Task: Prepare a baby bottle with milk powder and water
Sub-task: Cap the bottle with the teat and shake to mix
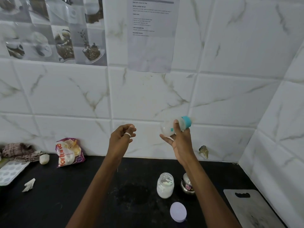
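Note:
My right hand (179,140) holds a small clear baby bottle (169,128) with a teal cap, raised in front of the tiled wall and tipped on its side, cap toward the upper right; milky white liquid shows inside. My left hand (122,137) hangs raised to its left, a ring on one finger, fingers loosely curled with nothing in them. On the black counter below stands an uncapped glass jar of white milk powder (165,185). Its pale lilac lid (178,212) lies in front of it. A small steel cup (187,185) stands just right of the jar.
A purple flour packet (69,152) leans on the wall at the left, beside a crumpled cloth (19,152), a white lump (44,159), an ice tray (9,171) and a paper scrap (29,185). A grey cutting board (251,209) lies at the right. The tiled corner wall closes the right side.

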Demonstrator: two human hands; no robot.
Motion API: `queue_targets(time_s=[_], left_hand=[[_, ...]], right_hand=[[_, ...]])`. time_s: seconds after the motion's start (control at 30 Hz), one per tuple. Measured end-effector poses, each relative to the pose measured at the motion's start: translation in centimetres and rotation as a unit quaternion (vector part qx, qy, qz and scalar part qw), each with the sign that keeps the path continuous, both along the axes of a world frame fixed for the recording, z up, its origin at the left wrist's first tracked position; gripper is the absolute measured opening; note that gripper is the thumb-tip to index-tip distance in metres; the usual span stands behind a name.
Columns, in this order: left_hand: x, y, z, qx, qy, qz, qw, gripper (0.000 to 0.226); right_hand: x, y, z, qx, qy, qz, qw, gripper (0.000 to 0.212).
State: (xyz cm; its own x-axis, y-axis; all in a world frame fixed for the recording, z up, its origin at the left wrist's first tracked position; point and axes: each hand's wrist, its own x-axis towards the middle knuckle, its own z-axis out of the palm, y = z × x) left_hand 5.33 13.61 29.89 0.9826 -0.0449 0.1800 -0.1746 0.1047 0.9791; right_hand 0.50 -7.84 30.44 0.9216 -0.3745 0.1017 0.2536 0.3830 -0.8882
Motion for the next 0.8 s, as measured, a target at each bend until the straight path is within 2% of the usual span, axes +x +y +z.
queue_targets(time_s=[0.1,0.17,0.23,0.27,0.37,0.4,0.5,0.53,0.57,0.63,0.67,0.7,0.77,0.8], left_hand=[[0.0,0.0,0.1,0.001,0.000,0.001,1.000,0.016],[0.0,-0.1,0.2,-0.001,0.001,0.001,1.000,0.016],[0.0,-0.2,0.1,-0.001,0.000,-0.001,1.000,0.014],[0.0,-0.1,0.1,0.000,0.001,-0.001,1.000,0.013],[0.1,0.1,0.1,-0.003,0.001,0.004,1.000,0.013],[0.1,0.1,0.1,-0.005,0.002,0.006,1.000,0.014],[0.1,0.0,0.1,-0.005,0.002,0.002,1.000,0.014],[0.1,0.0,0.0,-0.006,0.003,0.001,1.000,0.013],[0.1,0.1,0.0,-0.006,0.004,0.001,1.000,0.013],[0.2,0.1,0.0,-0.006,0.005,0.004,1.000,0.012],[0.2,0.1,0.0,-0.007,0.005,0.004,1.000,0.012],[0.2,0.0,0.0,-0.007,0.006,0.002,1.000,0.012],[0.1,-0.1,-0.1,-0.008,0.006,-0.001,1.000,0.013],[0.1,-0.1,-0.2,-0.007,0.006,-0.001,1.000,0.013]], right_hand=[[-0.3,0.4,-0.2,-0.130,0.041,0.079,0.988,0.060],[-0.2,0.3,-0.3,-0.114,0.032,0.069,0.991,0.065],[0.0,0.2,-0.4,-0.007,0.006,0.007,1.000,0.064],[0.1,0.3,-0.4,0.000,0.008,-0.005,1.000,0.065],[-0.2,0.8,-1.1,-0.119,0.062,0.081,0.988,0.069],[-0.3,0.8,-1.2,-0.122,0.060,0.089,0.987,0.069],[0.0,0.7,-1.0,0.028,0.011,0.012,0.999,0.061],[0.1,0.8,-0.9,0.036,0.006,-0.004,0.999,0.058],[0.1,0.9,-0.9,0.013,0.013,0.010,1.000,0.058],[-0.1,1.1,-1.4,-0.101,0.055,0.081,0.990,0.066],[-0.3,1.1,-1.4,-0.122,0.059,0.098,0.986,0.069],[-0.3,1.0,-1.3,-0.108,0.050,0.090,0.989,0.068],[0.0,0.9,-1.2,0.011,0.020,0.027,0.999,0.060],[0.1,1.0,-1.0,0.035,0.011,0.006,0.999,0.057]])
